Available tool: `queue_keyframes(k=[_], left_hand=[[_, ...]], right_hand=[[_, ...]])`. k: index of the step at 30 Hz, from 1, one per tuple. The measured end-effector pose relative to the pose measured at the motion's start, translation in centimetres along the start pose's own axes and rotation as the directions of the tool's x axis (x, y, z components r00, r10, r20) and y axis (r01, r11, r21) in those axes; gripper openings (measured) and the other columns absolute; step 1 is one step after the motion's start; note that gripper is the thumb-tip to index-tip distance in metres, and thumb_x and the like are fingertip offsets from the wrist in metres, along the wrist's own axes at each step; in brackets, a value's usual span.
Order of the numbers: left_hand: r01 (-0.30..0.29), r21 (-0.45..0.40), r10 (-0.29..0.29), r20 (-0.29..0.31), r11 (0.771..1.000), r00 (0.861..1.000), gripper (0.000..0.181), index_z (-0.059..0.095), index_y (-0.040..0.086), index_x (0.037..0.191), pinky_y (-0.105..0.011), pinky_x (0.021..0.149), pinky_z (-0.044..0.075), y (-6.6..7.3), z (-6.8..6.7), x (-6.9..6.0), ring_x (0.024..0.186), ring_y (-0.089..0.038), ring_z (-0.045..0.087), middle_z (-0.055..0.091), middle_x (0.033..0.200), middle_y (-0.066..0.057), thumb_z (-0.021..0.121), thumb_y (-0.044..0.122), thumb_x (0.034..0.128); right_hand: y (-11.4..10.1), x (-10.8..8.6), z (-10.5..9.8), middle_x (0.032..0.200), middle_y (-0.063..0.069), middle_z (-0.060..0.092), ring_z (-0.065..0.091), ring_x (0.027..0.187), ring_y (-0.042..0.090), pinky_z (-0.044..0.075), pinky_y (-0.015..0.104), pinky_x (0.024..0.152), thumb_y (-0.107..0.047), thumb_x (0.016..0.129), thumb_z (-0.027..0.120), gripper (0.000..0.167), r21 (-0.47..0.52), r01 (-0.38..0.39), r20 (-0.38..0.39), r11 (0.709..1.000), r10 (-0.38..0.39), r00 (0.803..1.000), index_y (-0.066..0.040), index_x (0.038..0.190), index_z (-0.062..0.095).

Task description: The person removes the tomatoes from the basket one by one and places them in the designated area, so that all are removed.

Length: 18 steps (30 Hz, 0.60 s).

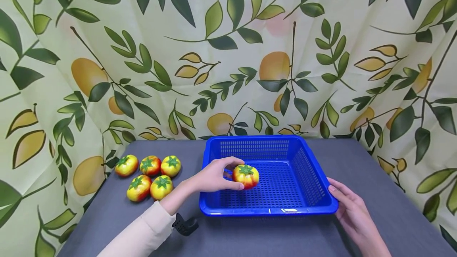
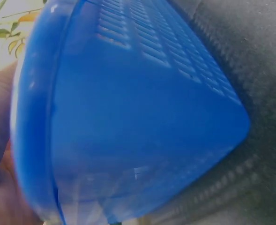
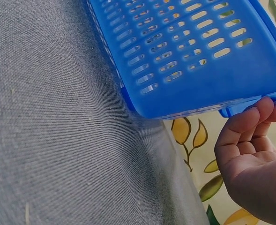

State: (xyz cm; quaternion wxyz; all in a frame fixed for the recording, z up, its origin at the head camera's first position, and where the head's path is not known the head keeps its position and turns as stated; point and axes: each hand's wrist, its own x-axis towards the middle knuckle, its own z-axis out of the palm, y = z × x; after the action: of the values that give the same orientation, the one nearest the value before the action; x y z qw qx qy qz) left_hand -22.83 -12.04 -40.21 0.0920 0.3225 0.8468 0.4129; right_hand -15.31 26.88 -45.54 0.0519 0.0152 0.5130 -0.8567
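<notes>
A red-and-yellow tomato [image 1: 245, 177] with a green leafy top is gripped between the thumb and fingers of my left hand [image 1: 217, 175], above the left part of a blue plastic basket [image 1: 267, 211]. In the left wrist view the basket wall [image 2: 138, 103] covers most of the picture and hides the tomato; part of the left hand [image 2: 2, 150] shows at the edge. My right hand [image 1: 351, 205] holds the basket's rim at its right front corner. The right wrist view shows the fingers [image 3: 248, 121] curled at that rim.
Several more tomatoes [image 1: 140, 188] lie in a loose group on the grey tabletop [image 1: 118, 225], left of the basket. Behind the table hangs a leaf-and-fruit patterned cloth [image 1: 228, 70], which also runs along both sides. A black strap [image 1: 185, 225] is at the left wrist.
</notes>
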Motion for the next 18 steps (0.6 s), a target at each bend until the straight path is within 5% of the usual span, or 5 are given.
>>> queue_keyframes(k=[10,18], left_hand=[[0.034,-0.080,-0.047,-0.163,0.996,0.986,0.062,0.055,0.017,0.135,-0.039,0.089,0.052,0.2,-1.1,-3.0,0.109,-0.013,0.059,0.059,0.126,0.005,0.081,0.035,0.0823],[0.014,-0.188,-0.081,-0.358,0.982,0.930,0.063,0.056,0.020,0.136,-0.038,0.094,0.049,0.3,-1.8,-6.0,0.113,-0.016,0.057,0.059,0.129,0.003,0.083,0.030,0.0806]], right_hand=[[-0.1,-0.2,-0.3,0.111,0.001,0.071,0.068,0.097,0.016,0.055,0.032,0.079,-0.013,0.104,0.051,0.025,-0.008,-0.020,-0.015,1.000,0.020,1.000,-0.021,0.113,0.073],[-0.2,0.0,-0.1,0.111,-0.001,0.071,0.068,0.098,0.017,0.055,0.033,0.081,-0.015,0.103,0.054,0.023,-0.018,-0.042,-0.040,0.999,0.041,0.998,-0.022,0.112,0.073]])
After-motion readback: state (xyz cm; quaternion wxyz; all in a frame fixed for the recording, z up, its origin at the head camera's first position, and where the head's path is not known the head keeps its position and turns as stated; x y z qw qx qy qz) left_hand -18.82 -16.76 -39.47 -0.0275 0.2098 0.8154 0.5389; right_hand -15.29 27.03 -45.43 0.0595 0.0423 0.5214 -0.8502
